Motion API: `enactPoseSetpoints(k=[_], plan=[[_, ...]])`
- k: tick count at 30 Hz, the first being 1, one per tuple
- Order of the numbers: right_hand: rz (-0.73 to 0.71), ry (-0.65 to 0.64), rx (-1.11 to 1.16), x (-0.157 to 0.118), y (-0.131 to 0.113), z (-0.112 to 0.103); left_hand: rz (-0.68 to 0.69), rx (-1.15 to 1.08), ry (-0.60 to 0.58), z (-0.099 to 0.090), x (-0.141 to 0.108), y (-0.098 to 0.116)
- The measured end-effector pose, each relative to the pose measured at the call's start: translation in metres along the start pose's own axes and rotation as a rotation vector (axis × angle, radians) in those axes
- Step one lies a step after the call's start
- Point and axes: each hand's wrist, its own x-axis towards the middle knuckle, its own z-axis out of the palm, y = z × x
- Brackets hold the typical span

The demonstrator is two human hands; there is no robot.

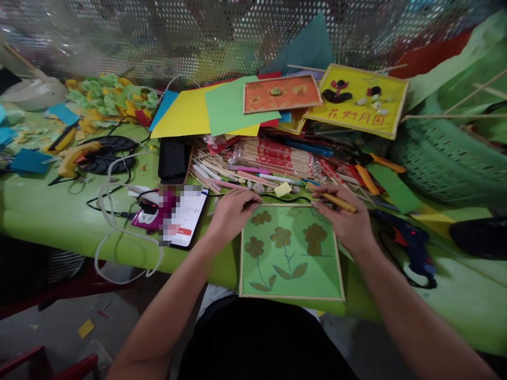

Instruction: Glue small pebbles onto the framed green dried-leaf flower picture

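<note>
A green picture (293, 269) with a thin wooden stick frame lies at the table's near edge. It shows brown flowers, a tree and a cloud shape. My left hand (234, 210) is at its top left corner, thumb and fingers pinched together; what they hold, if anything, is too small to make out. My right hand (348, 219) is at the top right corner, fingers closed, with a yellow-brown pen-like tool (336, 202) held across them. A black cable runs just behind the picture's top edge.
Left of the picture are a phone (186, 221), a purple power strip (147, 217) and looped cables. Sticks and pens (237, 169) lie behind it. A dark glue gun (412, 243) and green basket (443, 158) stand right. Framed pictures (358, 113) rest at the back.
</note>
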Motion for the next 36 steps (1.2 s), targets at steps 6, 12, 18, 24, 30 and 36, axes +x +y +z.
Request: enactPoseSetpoints(k=[6,12,18,24,30,36], plan=[[-0.004,0.004,-0.015,0.000,-0.001,0.000,0.008,0.021,0.006,0.001,0.000,0.000],[0.012,0.010,0.014,0.000,0.001,0.001,0.052,0.121,0.021,0.003,0.000,-0.004],[0.004,0.069,0.000,0.001,-0.003,-0.001,0.048,0.207,0.066,0.000,-0.001,-0.004],[-0.041,0.099,0.076,-0.002,-0.013,-0.004,0.031,0.190,0.135,-0.005,-0.001,-0.001],[-0.077,0.056,0.140,-0.004,-0.014,-0.003,0.011,0.181,0.166,-0.005,0.000,-0.001],[-0.098,0.093,0.179,-0.004,-0.015,-0.001,0.019,0.179,0.184,-0.006,-0.001,0.000]])
